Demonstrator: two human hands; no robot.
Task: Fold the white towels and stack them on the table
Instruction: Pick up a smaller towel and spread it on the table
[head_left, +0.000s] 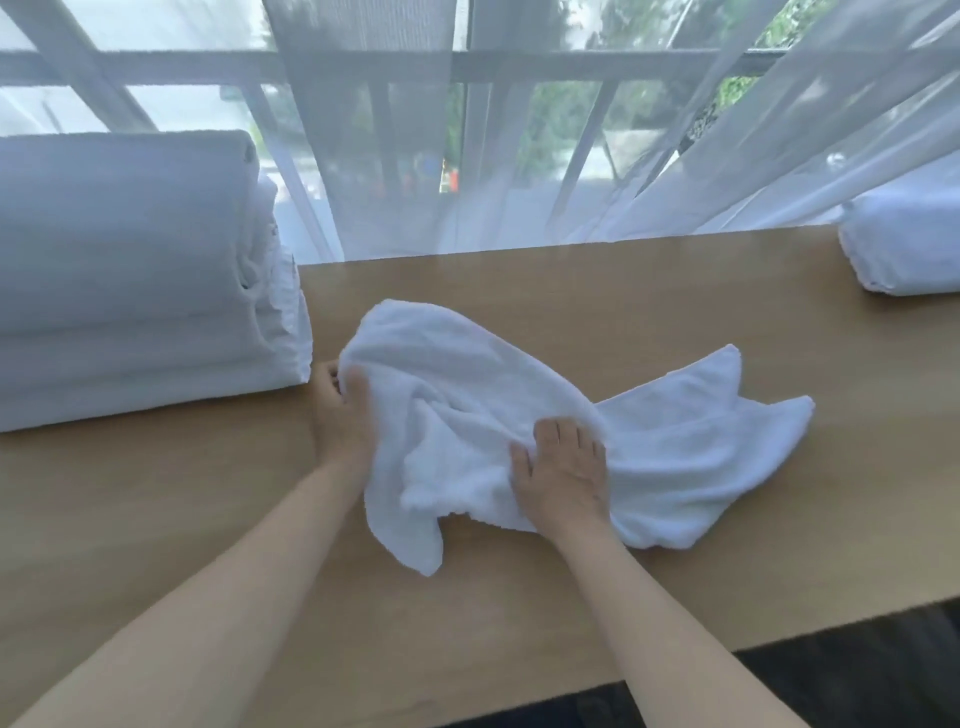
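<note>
Your white towel (467, 395) lies crumpled and unfolded on the wooden table (649, 291), just right of the tall stack of folded towels (130, 280). Your left hand (343, 415) pinches its left edge; your right hand (563, 467) presses flat on it, fingers spread. Beyond the stack, sheer curtains (519, 156) cover a window

Both bare forearms reach up from the bottom of the frame toward its middle. The left hand (340, 410), left of centre, curls its fingers round the edge of the towel (467, 384), gripping it. The right hand (563, 467), just right of centre, lies palm down on the towel, fingers spread and fairly straight.
</note>
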